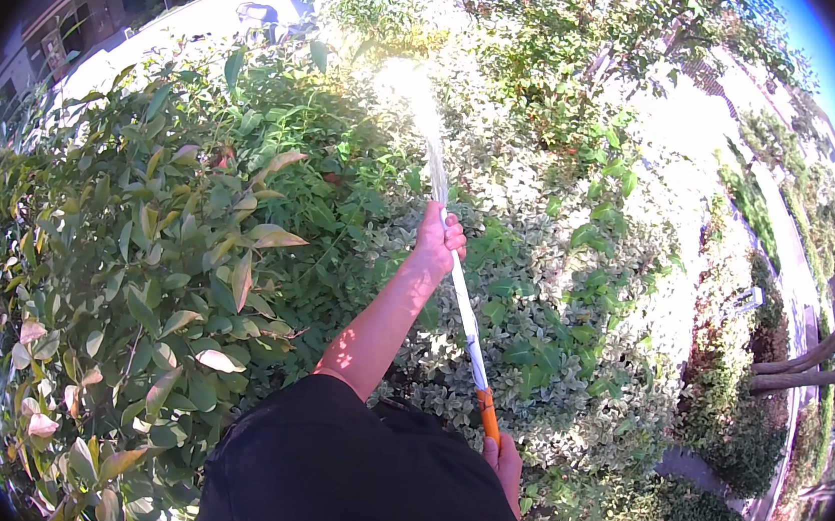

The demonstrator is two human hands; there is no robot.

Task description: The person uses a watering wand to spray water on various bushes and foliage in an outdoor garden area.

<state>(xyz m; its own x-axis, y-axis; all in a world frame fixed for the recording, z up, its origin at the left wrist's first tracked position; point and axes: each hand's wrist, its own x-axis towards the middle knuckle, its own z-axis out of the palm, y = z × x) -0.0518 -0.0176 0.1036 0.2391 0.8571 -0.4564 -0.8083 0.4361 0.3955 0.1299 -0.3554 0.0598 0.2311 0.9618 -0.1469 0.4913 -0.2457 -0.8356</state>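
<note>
My left hand (441, 236) grips a white hose (466, 314) close to its outlet, with the arm stretched forward. A stream of water (436, 160) shoots out beyond the thumb and breaks into bright glare over the plants. Lower down, the white hose meets an orange hose section (488, 416). Around that orange part my right hand (505, 465) is closed, near my body; the black sleeve hides part of its forearm. Low variegated shrubs (494, 245) lie beneath the hose, and green leafy plants (319, 183) grow left of my left hand.
A tall leafy bush (158, 296) crowds my left side. A parked scooter (275, 13) stands on the sunlit pavement beyond the plants. Another shrub (578, 80) rises at the far side. Clipped hedges (736, 397), a paved path (795, 252) and bare branches (803, 369) lie to the right.
</note>
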